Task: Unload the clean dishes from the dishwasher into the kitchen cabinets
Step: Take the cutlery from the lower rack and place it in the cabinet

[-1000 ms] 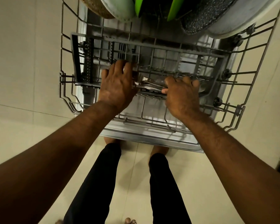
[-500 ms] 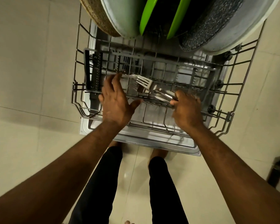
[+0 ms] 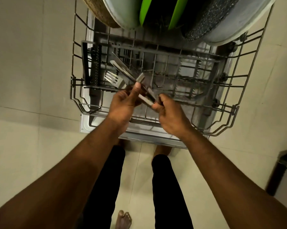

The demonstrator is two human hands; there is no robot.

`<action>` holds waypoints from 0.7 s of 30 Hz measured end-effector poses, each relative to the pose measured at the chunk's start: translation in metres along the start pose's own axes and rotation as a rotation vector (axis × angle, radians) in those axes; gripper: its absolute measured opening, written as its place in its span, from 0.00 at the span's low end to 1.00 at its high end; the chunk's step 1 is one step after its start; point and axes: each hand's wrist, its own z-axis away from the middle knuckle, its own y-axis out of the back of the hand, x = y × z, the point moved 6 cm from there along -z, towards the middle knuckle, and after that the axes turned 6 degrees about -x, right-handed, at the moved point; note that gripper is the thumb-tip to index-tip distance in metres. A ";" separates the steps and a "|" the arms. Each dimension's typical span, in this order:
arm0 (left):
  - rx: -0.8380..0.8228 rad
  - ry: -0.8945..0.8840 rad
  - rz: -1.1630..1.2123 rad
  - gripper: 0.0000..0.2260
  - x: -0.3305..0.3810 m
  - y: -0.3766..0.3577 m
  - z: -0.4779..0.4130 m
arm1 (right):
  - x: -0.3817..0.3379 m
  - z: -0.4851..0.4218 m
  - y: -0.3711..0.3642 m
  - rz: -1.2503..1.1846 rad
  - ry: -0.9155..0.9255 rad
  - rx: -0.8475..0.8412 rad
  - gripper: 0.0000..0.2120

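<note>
A bunch of steel cutlery (image 3: 123, 71), a fork and several flat blades, is lifted above the grey wire dishwasher rack (image 3: 238, 113). My right hand (image 3: 169, 113) grips the handle ends of the bunch. My left hand (image 3: 123, 104) pinches the cutlery near its middle, thumb on top. The fork's tines point up and left over the rack's dark cutlery tray (image 3: 91, 70).
At the rack's far side stand a woven plate (image 3: 99, 12), a pale plate (image 3: 123, 10), two green plates (image 3: 146, 10) and a speckled pan (image 3: 210, 19). The open dishwasher door (image 3: 149, 138) lies under the rack. My bare feet and tiled floor are below; dark furniture (image 3: 286, 166) stands at right.
Both hands have lifted out of the rack. The cutlery has come up with my right hand, and my left hand, open half a second ago, has closed on the bunch.
</note>
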 end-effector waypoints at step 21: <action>0.003 0.100 0.296 0.03 -0.007 0.016 -0.034 | 0.012 -0.023 0.035 -0.024 0.034 0.227 0.11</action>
